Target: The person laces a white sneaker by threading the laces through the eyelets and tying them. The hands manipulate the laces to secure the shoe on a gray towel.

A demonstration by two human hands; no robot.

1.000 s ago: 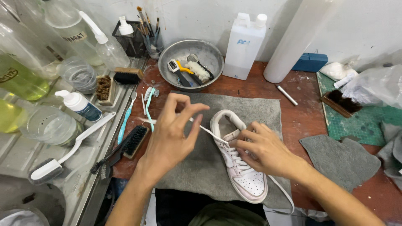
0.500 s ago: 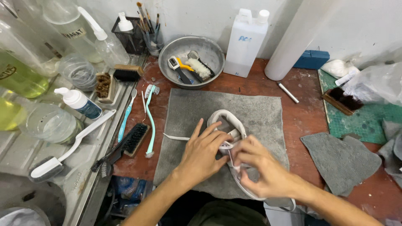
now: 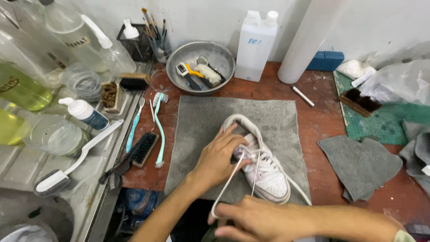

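We saw a reddish-brown workbench (image 3: 313,121) with a grey mat (image 3: 201,134) spread near the middle of its front edge, and on that mat lay a white sneaker (image 3: 264,170), toe toward the front edge and heel toward the back. Our left hand (image 3: 217,159) rested on the sneaker's left side, fingers spread apart and pressed against the collar and tongue. Our right hand (image 3: 251,219) sat at the front edge, fingers pinched together on a white shoelace (image 3: 228,183) that ran taut up to the eyelets. At the back edge stood a white jug (image 3: 255,45) beside a metal bowl (image 3: 179,67) holding brushes. Along the left edge lay a black brush (image 3: 143,148) and two teal toothbrushes (image 3: 159,130).
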